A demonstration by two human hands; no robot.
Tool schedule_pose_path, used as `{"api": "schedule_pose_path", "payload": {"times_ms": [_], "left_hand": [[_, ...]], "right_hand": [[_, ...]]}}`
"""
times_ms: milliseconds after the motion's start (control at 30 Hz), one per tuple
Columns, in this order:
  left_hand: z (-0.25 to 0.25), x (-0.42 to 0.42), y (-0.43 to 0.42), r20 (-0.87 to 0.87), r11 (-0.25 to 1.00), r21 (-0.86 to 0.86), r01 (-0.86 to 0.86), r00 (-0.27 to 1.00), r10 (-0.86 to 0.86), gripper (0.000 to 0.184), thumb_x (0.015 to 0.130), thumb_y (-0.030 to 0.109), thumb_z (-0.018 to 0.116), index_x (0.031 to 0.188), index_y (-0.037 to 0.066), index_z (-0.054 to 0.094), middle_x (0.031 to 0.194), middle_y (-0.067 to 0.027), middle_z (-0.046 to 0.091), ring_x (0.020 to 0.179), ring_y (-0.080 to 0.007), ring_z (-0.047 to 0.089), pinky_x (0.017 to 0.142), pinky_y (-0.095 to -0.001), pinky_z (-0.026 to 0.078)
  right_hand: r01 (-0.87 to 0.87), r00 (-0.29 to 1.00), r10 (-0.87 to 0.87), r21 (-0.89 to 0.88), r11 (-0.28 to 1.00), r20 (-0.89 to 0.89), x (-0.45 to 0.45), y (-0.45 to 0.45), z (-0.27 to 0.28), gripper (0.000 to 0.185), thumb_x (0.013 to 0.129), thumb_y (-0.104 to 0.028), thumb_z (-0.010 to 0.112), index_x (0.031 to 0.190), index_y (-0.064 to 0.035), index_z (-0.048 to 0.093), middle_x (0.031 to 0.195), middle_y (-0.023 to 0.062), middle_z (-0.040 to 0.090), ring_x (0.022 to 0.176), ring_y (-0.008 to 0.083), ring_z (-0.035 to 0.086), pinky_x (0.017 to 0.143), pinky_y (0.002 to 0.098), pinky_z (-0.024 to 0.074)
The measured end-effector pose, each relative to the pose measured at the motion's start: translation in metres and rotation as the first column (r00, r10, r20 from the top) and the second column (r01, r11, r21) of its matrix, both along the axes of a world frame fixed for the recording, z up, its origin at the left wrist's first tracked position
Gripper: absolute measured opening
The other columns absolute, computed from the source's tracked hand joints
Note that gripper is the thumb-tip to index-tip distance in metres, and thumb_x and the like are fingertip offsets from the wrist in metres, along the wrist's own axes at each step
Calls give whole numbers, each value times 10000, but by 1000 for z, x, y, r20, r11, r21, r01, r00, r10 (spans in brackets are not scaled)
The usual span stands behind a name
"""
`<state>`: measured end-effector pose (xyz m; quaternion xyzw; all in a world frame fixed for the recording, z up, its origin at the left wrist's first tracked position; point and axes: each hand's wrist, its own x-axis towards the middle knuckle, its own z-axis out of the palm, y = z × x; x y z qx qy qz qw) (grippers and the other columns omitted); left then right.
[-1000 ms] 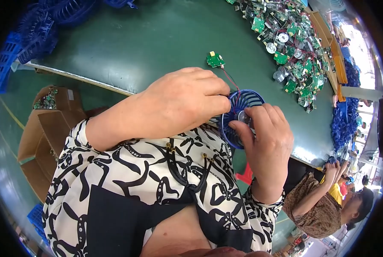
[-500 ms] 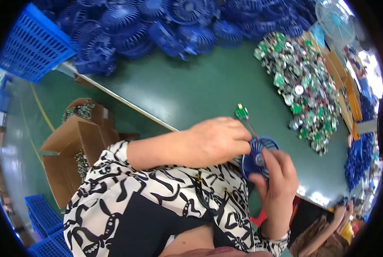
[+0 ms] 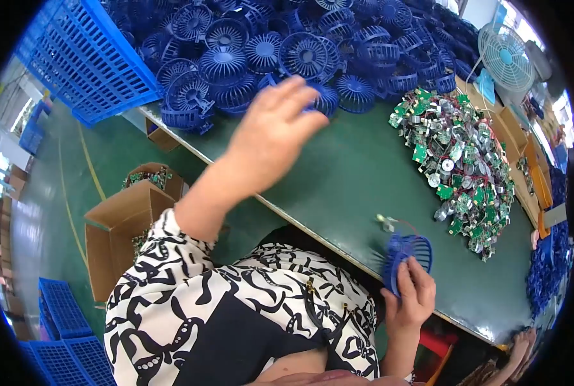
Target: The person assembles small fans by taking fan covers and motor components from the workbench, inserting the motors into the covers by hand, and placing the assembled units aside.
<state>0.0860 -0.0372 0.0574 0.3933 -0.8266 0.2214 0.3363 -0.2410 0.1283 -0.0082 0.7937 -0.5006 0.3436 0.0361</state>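
My right hand [image 3: 412, 296] grips a blue plastic fan cage [image 3: 422, 252] at the front edge of the green table. From that cage a thin wire leads to a small circuit board [image 3: 386, 222], which is blurred, just beyond it. My left hand [image 3: 273, 128] is raised over the table with its fingers apart and nothing in them. Its fingertips appear in front of the near edge of a large heap of blue fan cages [image 3: 224, 59]. Whether they touch any cage I cannot tell.
Circuit boards with motors form a big pile [image 3: 454, 167] on the right. A blue crate [image 3: 94, 64] stands at the far left, and an open cardboard box [image 3: 116, 225] is below the table edge. A standing fan [image 3: 507, 58] is at back right; another person's hands [image 3: 523, 344] show lower right.
My left hand has left the cage and moved forward and left to the heap, opening. My right hand keeps hold of the cage, now tilted differently. The view has shifted.
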Motion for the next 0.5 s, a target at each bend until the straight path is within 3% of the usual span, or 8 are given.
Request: {"api": "schedule_pose_path", "payload": {"times_ms": [33, 67, 133, 233, 267, 367, 433, 500], "left_hand": [[2, 12, -4, 125, 991, 21, -136, 983, 132, 303, 831, 32, 590, 1122, 72, 662, 1339, -164, 591, 1357, -389, 480, 1096, -548, 401], [2, 22, -12, 200, 980, 43, -193, 963, 181, 319, 858, 48, 581, 1170, 69, 644, 1396, -170, 559, 1408, -388, 434, 1122, -572, 372], [-1, 36, -27, 281, 974, 18, -226, 936, 212, 323, 776, 12, 677, 1091, 75, 662, 1250, -127, 629, 1325, -347, 511, 1088, -498, 417], [19, 38, -31, 297, 980, 188, -71, 955, 12, 206, 750, 103, 752, 895, 54, 614, 953, -97, 620, 1039, -299, 584, 929, -438, 469], [24, 33, -30, 210, 977, 212, 36, 974, -81, 197, 743, 103, 757, 860, 52, 607, 879, -102, 606, 935, -315, 582, 859, -417, 471], [25, 18, -23, -163, 891, 426, 157, 982, -96, 157, 785, 65, 739, 846, 38, 597, 822, -54, 609, 833, -216, 598, 775, -344, 469], [21, 6, -18, -488, 758, 575, 308, 873, 16, 128, 834, 84, 727, 852, 26, 614, 804, -30, 618, 794, -141, 597, 745, -305, 465], [6, -6, -16, -645, 636, 549, 543, 759, -90, 111, 849, 90, 713, 871, 27, 624, 820, -17, 616, 804, -105, 580, 736, -282, 457]], "right_hand": [[64, 994, -68, 50, 997, 83, -10, 8, -6, 638, 588, -137, 859, 1195, -8, 714, 1251, 203, 657, 1069, 354, 646, 934, 416, 528], [113, 983, -112, -3, 994, 142, -21, 12, -9, 572, 678, -135, 843, 1213, 7, 699, 1264, 219, 643, 1110, 371, 635, 970, 421, 522], [217, 953, -185, -115, 969, 241, -50, 20, -17, 467, 788, -116, 798, 1217, 33, 685, 1268, 224, 631, 1129, 363, 628, 988, 433, 503], [498, 857, -455, -162, 852, 241, -93, 35, -15, 360, 895, -83, 712, 1220, 64, 662, 1262, 226, 624, 1131, 356, 623, 995, 434, 485], [552, 823, -507, -152, 820, 256, -108, 40, -13, 347, 905, -71, 696, 1218, 74, 654, 1259, 225, 624, 1131, 357, 622, 991, 434, 483], [717, 683, -680, -65, 695, 266, -134, 40, 3, 300, 947, -29, 634, 1215, 104, 626, 1244, 216, 627, 1128, 347, 618, 970, 406, 478], [790, 612, -786, -14, 613, 83, -153, 35, 8, 303, 948, -64, 644, 1220, 70, 640, 1257, 223, 620, 1121, 370, 619, 985, 425, 475], [835, 527, -835, -88, 543, -156, -165, 32, 4, 306, 943, -103, 657, 1223, 20, 662, 1253, 231, 622, 1132, 410, 602, 995, 465, 467]]}}
